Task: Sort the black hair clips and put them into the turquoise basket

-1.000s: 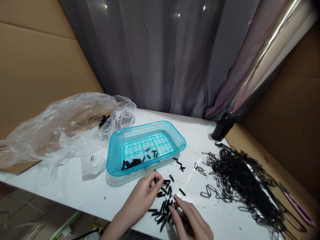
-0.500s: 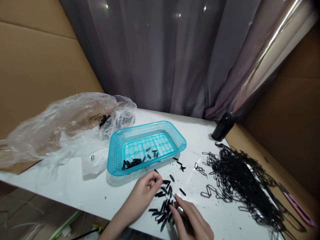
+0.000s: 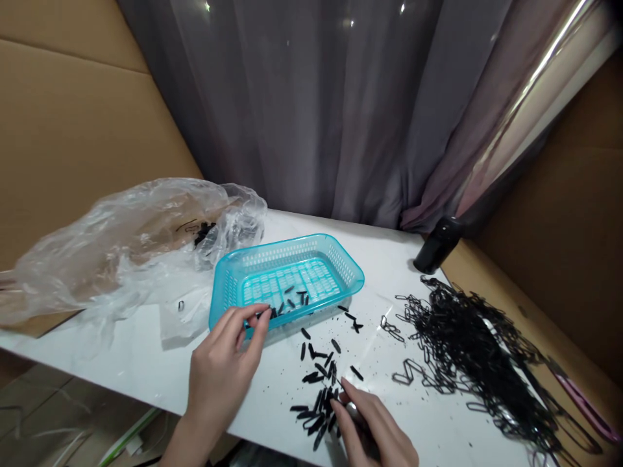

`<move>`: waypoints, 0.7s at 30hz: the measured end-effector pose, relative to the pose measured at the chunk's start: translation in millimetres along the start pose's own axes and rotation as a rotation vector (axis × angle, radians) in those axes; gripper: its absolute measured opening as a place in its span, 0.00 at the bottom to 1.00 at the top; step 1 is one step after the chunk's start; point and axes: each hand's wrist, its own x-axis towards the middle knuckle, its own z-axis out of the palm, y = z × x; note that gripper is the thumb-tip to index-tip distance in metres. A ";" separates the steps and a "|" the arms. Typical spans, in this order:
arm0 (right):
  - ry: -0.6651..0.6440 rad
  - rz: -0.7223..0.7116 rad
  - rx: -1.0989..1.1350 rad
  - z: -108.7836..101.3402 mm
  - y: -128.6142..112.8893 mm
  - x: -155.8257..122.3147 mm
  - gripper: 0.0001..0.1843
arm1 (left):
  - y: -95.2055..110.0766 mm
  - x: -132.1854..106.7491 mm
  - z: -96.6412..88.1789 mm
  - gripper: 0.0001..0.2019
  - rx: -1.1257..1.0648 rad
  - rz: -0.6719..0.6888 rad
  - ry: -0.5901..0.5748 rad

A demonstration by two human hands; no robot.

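Observation:
My left hand (image 3: 226, 360) is over the near left rim of a turquoise plastic basket (image 3: 287, 245), thumb and fingertips pinched on a small black piece. More such black pieces lie in the basket, partly hidden behind that hand. On the white table, my right hand (image 3: 372, 425) is closed around a slim dark tool (image 3: 352, 410) with a shiny metal part; its kind is mostly hidden by the fingers. The fingertips are beside a loose pile of small, narrow black pieces (image 3: 318, 405). Several more pieces are scattered between the pile and the basket.
A large heap of thin black loops (image 3: 467, 344) covers the right side, with a pink-handled tool (image 3: 584, 402) beside it. Behind stands a black bottle (image 3: 437, 245). A clear plastic bag (image 3: 121, 233) spreads over the left. Cardboard walls (image 3: 73, 130) and a grey curtain (image 3: 302, 117) enclose the table.
My left hand has moved left and up from beside the loose pieces to the basket's near rim. My right hand has stayed almost in place by the pile.

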 end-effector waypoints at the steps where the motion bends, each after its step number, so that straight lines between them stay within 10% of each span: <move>1: -0.008 -0.007 -0.003 -0.1 0.0 0.1 0.09 | -0.6 -2.1 1.6 0.03 -0.021 0.034 -0.045; 11: 0.005 0.003 0.011 1.9 -1.8 -1.9 0.10 | 3.2 -28.2 24.7 0.15 0.035 0.123 -0.682; 21: 0.029 0.092 0.046 5.9 -5.0 -6.3 0.10 | 1.8 -31.6 40.1 0.11 -0.025 -0.022 -0.697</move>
